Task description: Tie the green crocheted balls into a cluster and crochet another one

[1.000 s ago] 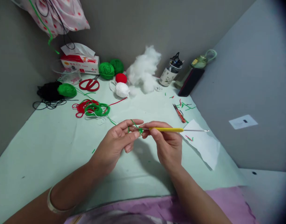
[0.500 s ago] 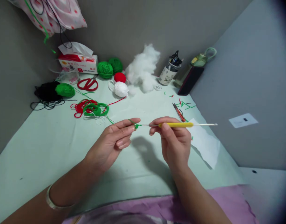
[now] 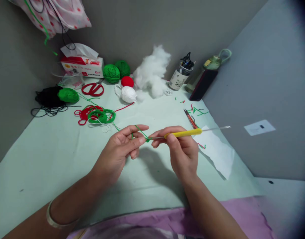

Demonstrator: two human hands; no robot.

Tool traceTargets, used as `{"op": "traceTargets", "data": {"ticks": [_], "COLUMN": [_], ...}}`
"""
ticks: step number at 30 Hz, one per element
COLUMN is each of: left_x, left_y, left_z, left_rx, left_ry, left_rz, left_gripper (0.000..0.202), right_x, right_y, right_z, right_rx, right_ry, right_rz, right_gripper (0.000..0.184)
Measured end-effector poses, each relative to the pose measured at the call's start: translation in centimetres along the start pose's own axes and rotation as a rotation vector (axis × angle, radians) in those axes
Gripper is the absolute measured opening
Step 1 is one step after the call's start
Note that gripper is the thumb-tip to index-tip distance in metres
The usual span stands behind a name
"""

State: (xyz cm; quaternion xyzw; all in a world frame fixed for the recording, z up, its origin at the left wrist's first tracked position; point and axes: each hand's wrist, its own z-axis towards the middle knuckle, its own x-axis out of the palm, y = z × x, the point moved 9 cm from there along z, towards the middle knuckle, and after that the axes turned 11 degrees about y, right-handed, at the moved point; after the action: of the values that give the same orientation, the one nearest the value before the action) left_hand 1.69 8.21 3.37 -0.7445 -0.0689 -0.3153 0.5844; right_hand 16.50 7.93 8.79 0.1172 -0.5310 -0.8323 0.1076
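My right hand (image 3: 181, 149) grips a yellow-handled crochet hook (image 3: 183, 133), its metal tip pointing left into a small green yarn knot (image 3: 147, 139). My left hand (image 3: 122, 149) pinches that knot between thumb and fingers. A green strand (image 3: 139, 130) runs over my left forefinger and back to a loose coil of green yarn (image 3: 101, 116) on the pale green table (image 3: 55, 159). Both hands hover just above the table's middle.
At the back lie green yarn balls (image 3: 111, 73), a red ball (image 3: 127, 81), a white ball (image 3: 128, 94), white stuffing (image 3: 152, 71), red scissors (image 3: 93, 89), a tissue box (image 3: 81, 64) and black yarn (image 3: 46, 98). Small snips (image 3: 191, 120) and white paper (image 3: 217, 152) lie right. Grey walls enclose the table.
My right hand drew the hook away to the right, then came back left and tilted the handle upward. My left hand kept its pinch on the green yarn throughout.
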Motion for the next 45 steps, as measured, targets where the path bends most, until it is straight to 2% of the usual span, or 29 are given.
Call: {"op": "traceTargets", "data": {"ticks": [2, 5, 7, 9, 12, 14, 16, 19, 21, 23, 27, 30, 33, 37, 41, 43, 45], "left_x": [-0.2, -0.1, 0.3, 0.6, 0.7, 0.6, 0.7, 0.9, 1.0, 0.8, 0.3, 0.6, 1.0, 0.8, 0.3, 0.2, 0.1], "left_y": [-0.1, 0.4, 1.0, 1.3, 0.9, 0.5, 0.6, 1.3, 1.6, 1.5, 0.6, 0.3, 0.4, 0.3, 0.0, -0.1, -0.1], "left_z": [-0.1, 0.0, 0.1, 0.2, 0.4, 0.4, 0.3, 0.2, 0.1, 0.1, 0.2, 0.2, 0.2, 0.2, 0.1, 0.0, -0.1], "left_rx": [0.020, 0.010, -0.042, -0.092, -0.085, -0.051, -0.036, -0.071, -0.111, -0.124, -0.069, -0.037, -0.028, -0.027, -0.016, -0.008, 0.006], "left_ry": [-0.017, 0.000, 0.037, 0.064, 0.062, 0.047, 0.040, 0.053, 0.072, 0.079, 0.056, 0.067, 0.098, 0.082, 0.051, 0.033, 0.007], "left_rz": [0.035, 0.001, -0.085, -0.164, -0.192, -0.167, -0.141, -0.161, -0.198, -0.227, -0.225, -0.153, -0.068, -0.004, 0.010, 0.028, 0.055], "left_gripper": [0.023, 0.030, 0.033, 0.034, 0.030, 0.027, 0.029, 0.035, 0.036, 0.035, 0.026, 0.024, 0.022, 0.020, 0.020, 0.020, 0.021], "right_x": [0.6, 3.1, 3.8, 2.9, 0.5, 0.1, 0.5, 2.1, 2.7, 1.8, -0.9, -0.1, 0.8, 0.5, 0.4, 0.3, 0.6], "right_y": [1.5, 3.2, 3.6, 3.6, 2.4, 1.3, 1.1, 2.2, 2.7, 2.8, 0.9, -0.5, -0.9, -1.3, -1.1, -0.4, 0.7], "right_z": [-0.4, -1.4, -1.8, -1.5, -0.5, -0.1, -0.1, -0.8, -1.3, -1.2, -0.1, 0.4, 0.4, 0.2, 0.3, 0.1, -0.2], "right_rx": [-0.116, -0.330, -0.395, -0.360, -0.194, -0.109, -0.102, -0.217, -0.290, -0.276, -0.079, 0.034, 0.052, 0.071, 0.067, 0.034, -0.044], "right_ry": [0.034, 0.155, 0.163, 0.093, -0.028, -0.047, -0.016, 0.051, 0.068, 0.029, -0.103, -0.050, 0.002, -0.023, 0.006, 0.004, 0.016], "right_rz": [-0.286, -0.758, -0.906, -0.797, -0.348, -0.139, -0.194, -0.623, -0.760, -0.628, -0.073, 0.158, 0.134, 0.134, 0.177, 0.107, -0.110], "right_gripper": [0.022, 0.028, 0.031, 0.032, 0.025, 0.024, 0.023, 0.030, 0.036, 0.034, 0.021, 0.018, 0.016, 0.016, 0.017, 0.019, 0.020]}}
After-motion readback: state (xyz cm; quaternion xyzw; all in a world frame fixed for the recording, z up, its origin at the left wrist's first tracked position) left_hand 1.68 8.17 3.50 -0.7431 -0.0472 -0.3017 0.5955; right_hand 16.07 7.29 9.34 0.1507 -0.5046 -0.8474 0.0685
